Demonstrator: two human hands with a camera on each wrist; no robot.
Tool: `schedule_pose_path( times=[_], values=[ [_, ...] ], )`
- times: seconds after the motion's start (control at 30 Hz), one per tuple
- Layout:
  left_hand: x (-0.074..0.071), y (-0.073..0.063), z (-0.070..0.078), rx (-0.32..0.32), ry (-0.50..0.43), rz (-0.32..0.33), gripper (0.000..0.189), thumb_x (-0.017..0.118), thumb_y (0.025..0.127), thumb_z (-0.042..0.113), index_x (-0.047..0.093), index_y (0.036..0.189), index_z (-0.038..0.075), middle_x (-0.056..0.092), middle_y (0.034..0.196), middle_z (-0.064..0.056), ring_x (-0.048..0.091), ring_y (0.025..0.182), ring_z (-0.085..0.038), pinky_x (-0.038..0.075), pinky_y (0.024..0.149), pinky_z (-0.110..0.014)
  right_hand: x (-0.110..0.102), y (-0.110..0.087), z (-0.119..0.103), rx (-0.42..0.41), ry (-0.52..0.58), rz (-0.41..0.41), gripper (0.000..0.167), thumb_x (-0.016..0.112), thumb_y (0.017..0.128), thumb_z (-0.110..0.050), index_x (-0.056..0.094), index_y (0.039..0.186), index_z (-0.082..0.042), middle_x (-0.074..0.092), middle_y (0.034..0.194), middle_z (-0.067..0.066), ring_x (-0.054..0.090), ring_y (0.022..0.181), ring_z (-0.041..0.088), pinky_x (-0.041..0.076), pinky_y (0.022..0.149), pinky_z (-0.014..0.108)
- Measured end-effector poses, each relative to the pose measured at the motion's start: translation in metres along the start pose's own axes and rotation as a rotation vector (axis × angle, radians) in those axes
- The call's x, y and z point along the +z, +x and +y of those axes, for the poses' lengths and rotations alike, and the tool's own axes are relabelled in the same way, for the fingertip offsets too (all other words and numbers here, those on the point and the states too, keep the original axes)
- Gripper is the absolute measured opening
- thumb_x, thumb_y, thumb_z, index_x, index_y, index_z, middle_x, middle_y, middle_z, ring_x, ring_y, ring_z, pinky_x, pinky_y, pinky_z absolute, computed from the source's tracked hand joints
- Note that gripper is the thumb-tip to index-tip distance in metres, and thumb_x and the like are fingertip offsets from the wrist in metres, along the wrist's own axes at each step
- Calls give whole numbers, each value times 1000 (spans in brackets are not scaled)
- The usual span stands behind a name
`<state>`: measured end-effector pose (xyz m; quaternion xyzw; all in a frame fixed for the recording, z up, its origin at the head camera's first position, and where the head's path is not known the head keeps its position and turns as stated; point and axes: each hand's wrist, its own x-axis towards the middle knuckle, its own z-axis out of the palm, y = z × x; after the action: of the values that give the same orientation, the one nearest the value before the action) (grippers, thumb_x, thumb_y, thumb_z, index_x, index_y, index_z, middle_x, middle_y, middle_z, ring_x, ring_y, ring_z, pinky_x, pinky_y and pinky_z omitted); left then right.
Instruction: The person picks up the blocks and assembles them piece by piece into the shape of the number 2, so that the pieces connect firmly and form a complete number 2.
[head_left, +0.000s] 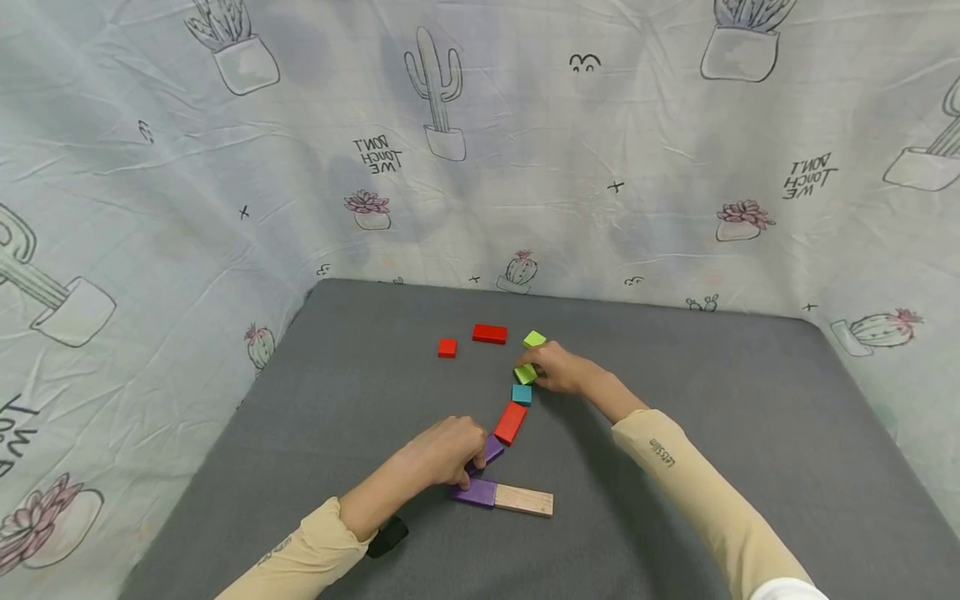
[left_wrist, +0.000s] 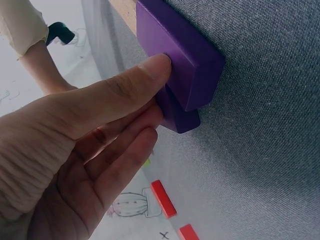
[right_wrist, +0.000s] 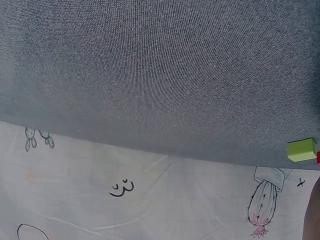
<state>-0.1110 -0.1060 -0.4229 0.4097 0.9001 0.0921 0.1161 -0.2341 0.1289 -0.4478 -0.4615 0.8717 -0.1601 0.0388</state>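
Nearest to me are a pale left sleeve (head_left: 307, 552) and a pale right sleeve (head_left: 701, 496). I see the left hand (head_left: 441, 450) pinching at the left ends of two pieces: its thumb is on the near purple block (head_left: 477, 495), and its fingers touch the farther purple block (head_left: 494, 449). A plain wood block (head_left: 524, 501) touches the near one on its right. Going farther and a bit right, I see a long red block (head_left: 511, 423), then a blue block (head_left: 522, 395). The right hand (head_left: 558, 367) pinches a green block (head_left: 527, 374) just past the blue one. Another green block (head_left: 535, 339) sits farther away. To the far left of it, I spot a red bar (head_left: 490, 334) and a small red block (head_left: 447, 348) on the gray table (head_left: 675, 400).
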Motion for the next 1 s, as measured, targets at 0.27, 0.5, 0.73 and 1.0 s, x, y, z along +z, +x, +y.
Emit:
schedule_pose_path(
  times=[0.27,0.5,0.73,1.0],
  values=[
    [0,0,-1,9,3,11,27,92,58,15,75,80,12,65,76,8,61,71,-6,50,63,-19,-2,0,-1,-2,23,4,33,71,77,11,67,109,4,68,108,16,65,97,26,54,77,31],
    [-1,0,-1,0,-13,-9,27,91,60,14,76,83,11,66,78,7,62,73,-6,51,65,-19,0,-1,-1,6,31,3,30,72,79,7,68,108,5,68,106,15,65,98,27,54,78,31],
    [-2,0,-1,-4,-20,-15,28,91,60,14,76,84,11,67,78,7,62,73,-7,51,64,-19,1,0,0,45,47,-25,32,67,79,12,67,111,8,67,109,20,64,101,29,55,78,31],
    [0,0,-2,-3,-20,-11,28,91,60,14,76,83,11,66,78,7,62,74,-6,51,64,-19,0,3,-2,38,29,-41,32,71,80,8,67,112,7,67,110,19,65,99,26,54,78,29]
  ],
)
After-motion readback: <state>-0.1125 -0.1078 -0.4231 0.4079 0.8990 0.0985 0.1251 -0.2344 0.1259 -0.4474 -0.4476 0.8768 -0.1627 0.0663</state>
